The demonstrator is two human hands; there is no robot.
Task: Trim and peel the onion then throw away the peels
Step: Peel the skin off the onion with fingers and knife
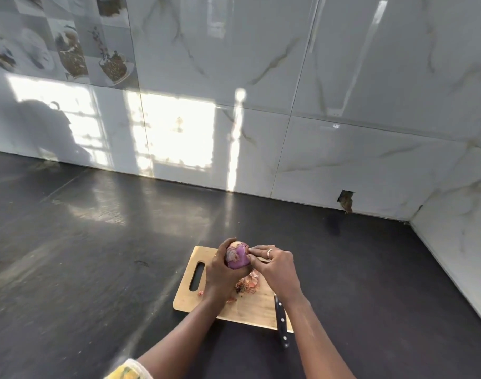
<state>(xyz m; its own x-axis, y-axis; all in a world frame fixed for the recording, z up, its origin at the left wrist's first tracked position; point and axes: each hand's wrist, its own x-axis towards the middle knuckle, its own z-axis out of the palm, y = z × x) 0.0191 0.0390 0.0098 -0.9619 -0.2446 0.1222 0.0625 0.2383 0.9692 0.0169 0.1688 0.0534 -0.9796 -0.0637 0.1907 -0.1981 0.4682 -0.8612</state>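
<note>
Back and right side: glossy wall [343,77] of large grey-white marbled tiles, with bright window reflections on the lower left part. Picture tiles [70,50] with printed food at the upper left.

Below the wall: dark, slightly shiny counter [83,255], reaching into the right-hand corner.

On the counter, toward the near side: wooden cutting board [190,296], lying flat, slot handle at its left end.

Left hand [223,272]: raised over the middle of the board, fingers and thumb curled round the onion [237,258] from the left and from below, in an enclosing grip.

Right hand [274,269]: just right of the onion, thumb and fingertips drawn together, pinching the skin at the onion's right side.

Knife [281,321]: black riveted handle across the board's near right corner, handle end out over the counter, blade mostly hidden under the right forearm. Apart from both hands.

Sleeve [127,372]: yellow patterned cuff on the left arm, at the bottom edge of the view.

Onion: purple, held above the far part of the board between the two hands, paler patch at the top, shreds of dry skin on the near face.

Peels [247,285]: loose reddish-brown heap on the board directly below the hands, with a few small scraps beside the left wrist.

Hole [346,201]: small dark gap at the foot of the wall, near the right corner.

Ring [269,253]: pale band on one right-hand finger.
</note>
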